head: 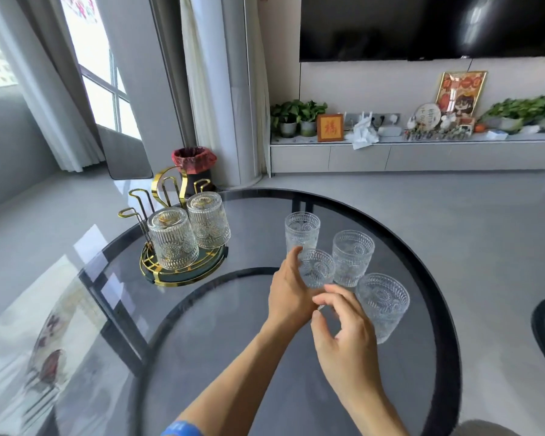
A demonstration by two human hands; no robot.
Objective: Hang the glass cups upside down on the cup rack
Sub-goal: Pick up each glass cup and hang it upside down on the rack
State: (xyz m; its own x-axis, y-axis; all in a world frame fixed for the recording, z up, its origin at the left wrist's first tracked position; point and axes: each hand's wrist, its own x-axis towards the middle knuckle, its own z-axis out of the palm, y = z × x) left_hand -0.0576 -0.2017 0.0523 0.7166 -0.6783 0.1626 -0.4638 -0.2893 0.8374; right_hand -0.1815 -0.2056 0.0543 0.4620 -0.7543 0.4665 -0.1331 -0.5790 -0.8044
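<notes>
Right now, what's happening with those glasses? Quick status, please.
Left hand gripping one upright cup; right hand open beside it. Two cups hung on rack. Path to rack clear.

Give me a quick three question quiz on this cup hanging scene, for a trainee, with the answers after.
1. How many glass cups already hang upside down on the cup rack?
2. True or false: the left hand grips the held cup while the right hand hovers open beside it.
3. Which upright cup stands nearest the person: A, the far cup; B, the middle cup; C, the near cup?

Key:
1. Two, the front hung cup and the rear hung cup.
2. True.
3. C.
</notes>
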